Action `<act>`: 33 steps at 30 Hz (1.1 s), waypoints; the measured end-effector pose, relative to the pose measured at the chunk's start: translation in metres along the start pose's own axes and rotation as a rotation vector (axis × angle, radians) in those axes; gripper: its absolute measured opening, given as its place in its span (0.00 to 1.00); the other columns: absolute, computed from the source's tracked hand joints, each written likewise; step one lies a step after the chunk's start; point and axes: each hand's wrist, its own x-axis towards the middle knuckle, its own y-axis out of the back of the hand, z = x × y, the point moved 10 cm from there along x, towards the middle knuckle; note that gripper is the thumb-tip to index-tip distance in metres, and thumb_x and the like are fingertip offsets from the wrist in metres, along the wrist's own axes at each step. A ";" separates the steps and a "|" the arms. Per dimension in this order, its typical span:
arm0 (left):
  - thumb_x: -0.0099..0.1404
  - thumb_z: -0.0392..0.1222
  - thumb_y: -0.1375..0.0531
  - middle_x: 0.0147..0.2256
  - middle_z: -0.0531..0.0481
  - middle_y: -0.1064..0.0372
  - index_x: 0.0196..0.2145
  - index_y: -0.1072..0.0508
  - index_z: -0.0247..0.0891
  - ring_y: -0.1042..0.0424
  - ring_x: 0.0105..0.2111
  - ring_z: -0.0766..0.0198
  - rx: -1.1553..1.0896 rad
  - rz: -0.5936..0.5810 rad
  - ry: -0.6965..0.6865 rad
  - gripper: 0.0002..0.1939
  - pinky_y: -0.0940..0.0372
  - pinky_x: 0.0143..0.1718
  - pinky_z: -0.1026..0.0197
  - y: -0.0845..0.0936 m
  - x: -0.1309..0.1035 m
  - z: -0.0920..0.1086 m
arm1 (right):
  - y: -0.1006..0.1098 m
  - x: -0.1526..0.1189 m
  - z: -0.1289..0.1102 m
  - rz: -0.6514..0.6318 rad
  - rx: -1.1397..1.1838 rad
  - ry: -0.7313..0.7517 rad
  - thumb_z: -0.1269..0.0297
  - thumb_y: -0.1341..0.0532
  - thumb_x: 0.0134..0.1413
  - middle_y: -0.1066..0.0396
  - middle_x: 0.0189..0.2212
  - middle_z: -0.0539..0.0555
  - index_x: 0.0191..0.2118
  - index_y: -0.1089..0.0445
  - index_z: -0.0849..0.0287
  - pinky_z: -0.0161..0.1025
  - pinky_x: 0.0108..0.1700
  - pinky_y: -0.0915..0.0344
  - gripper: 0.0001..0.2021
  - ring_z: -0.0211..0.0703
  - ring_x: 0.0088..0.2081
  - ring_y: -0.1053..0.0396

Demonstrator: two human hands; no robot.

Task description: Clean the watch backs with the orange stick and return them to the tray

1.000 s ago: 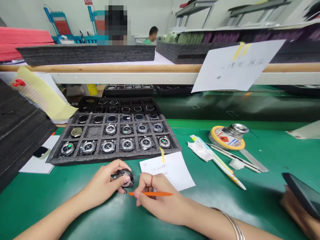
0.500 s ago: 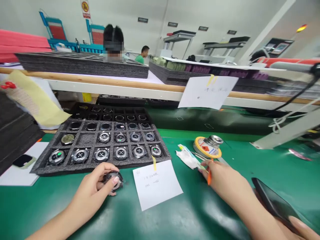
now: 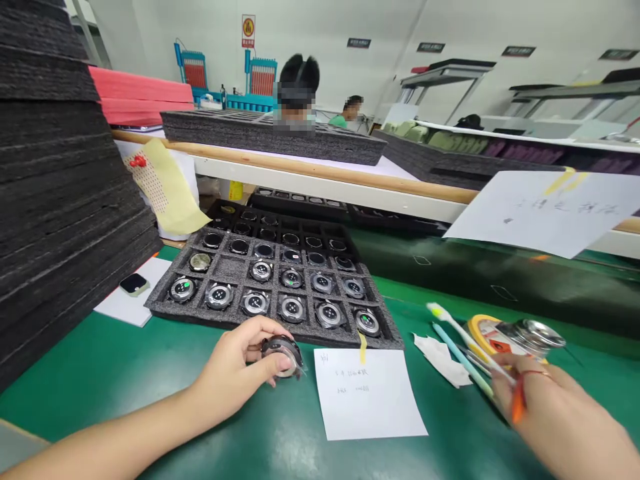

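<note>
Head view: clamped a round watch (image 3: 281,355) between the left hand's thumb and fingers, thumb pressed on its near face, just above the green table (image 3: 280,450) or touching it, hard to tell which. Had the right hand (image 3: 555,400) closed on an orange stick (image 3: 519,402), blurred, its fingertips over the near end of a toothbrush (image 3: 459,328); could not tell whether touching that too. Found beside them a blue-green stick (image 3: 460,353), a crumpled tissue (image 3: 440,360) and a yellow-rimmed container (image 3: 483,325) with a metal top (image 3: 539,333), partly behind the brush and fingers. Lay between the hands, a handwritten sheet (image 3: 370,400), taped to the foam tray (image 3: 227,267) of watches just beyond. Met farther off, at left, a small green watch (image 3: 134,285) on a white box (image 3: 117,310), and a black foam stack (image 3: 65,193). Faced a shelf (image 3: 325,177) crossing above, a hanging sheet (image 3: 535,217) screening the back at right. Reached in from lower left with the left hand (image 3: 235,373), knuckles up, fingers curled; angled the right in from lower right, back of hand up.
</note>
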 end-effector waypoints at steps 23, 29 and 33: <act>0.54 0.64 0.30 0.23 0.53 0.28 0.31 0.35 0.37 0.26 0.20 0.66 -0.099 0.022 0.148 0.29 0.37 0.16 0.72 0.003 0.010 -0.016 | 0.061 0.051 -0.248 0.365 0.105 0.656 0.70 0.42 0.66 0.42 0.17 0.50 0.19 0.42 0.55 0.42 0.30 0.51 0.21 0.43 0.25 0.47; 0.55 0.63 0.30 0.23 0.54 0.28 0.30 0.38 0.38 0.28 0.18 0.68 -0.116 0.045 0.140 0.28 0.37 0.15 0.72 0.003 0.009 -0.015 | 0.059 0.048 -0.241 0.305 0.216 0.590 0.70 0.43 0.66 0.40 0.18 0.49 0.20 0.43 0.55 0.42 0.31 0.50 0.21 0.42 0.25 0.46; 0.57 0.61 0.31 0.23 0.55 0.28 0.30 0.38 0.38 0.28 0.18 0.69 -0.115 0.047 0.121 0.27 0.37 0.15 0.73 0.004 0.005 -0.007 | 0.054 0.050 -0.243 0.333 0.181 0.631 0.69 0.41 0.66 0.41 0.17 0.49 0.19 0.44 0.55 0.42 0.31 0.52 0.22 0.42 0.25 0.48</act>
